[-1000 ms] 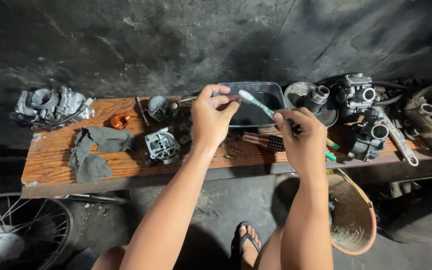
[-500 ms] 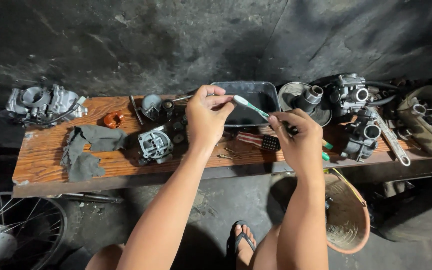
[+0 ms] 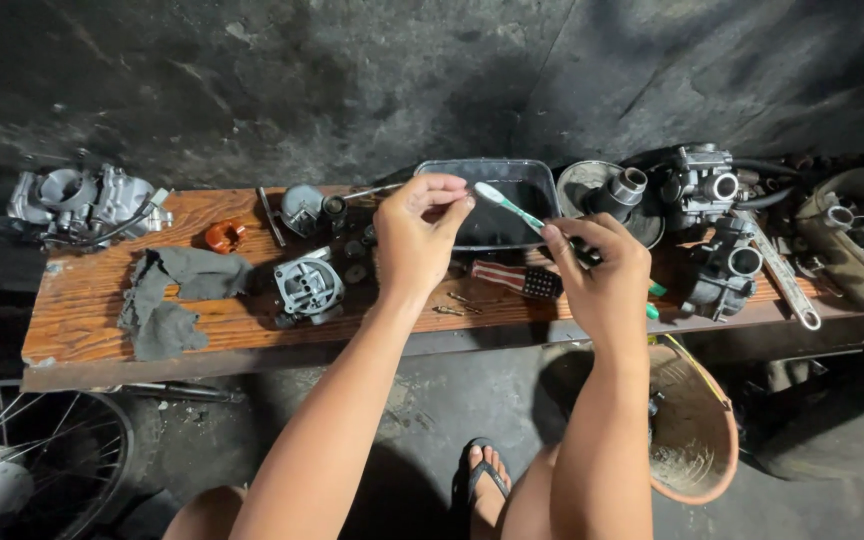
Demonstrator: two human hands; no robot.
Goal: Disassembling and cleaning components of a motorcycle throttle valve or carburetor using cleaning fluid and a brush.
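Note:
My left hand [image 3: 420, 232] is raised over the wooden bench [image 3: 92, 300], its fingertips pinched on a small part that I cannot make out. My right hand [image 3: 600, 270] grips a green and white toothbrush [image 3: 508, 208], whose head points at the left fingertips. Below the hands lie a red-handled screwdriver [image 3: 514, 280] and a few small brass parts [image 3: 457, 303]. A dark rectangular tray [image 3: 512, 190] sits just behind the hands. A grey carburetor body [image 3: 307, 287] rests left of my left hand.
A grey rag [image 3: 167, 300] and an orange cap [image 3: 222, 236] lie on the bench's left side, beside a carburetor [image 3: 77, 200]. More carburetors [image 3: 707, 200], a wrench [image 3: 782, 275] and a bag [image 3: 857, 240] crowd the right. A woven basket [image 3: 692, 425] and a spoked wheel [image 3: 22, 460] stand below.
Both hands have kept their grips and stayed together over the bench. The toothbrush head has shifted slightly against the left fingertips. The view has drifted a little.

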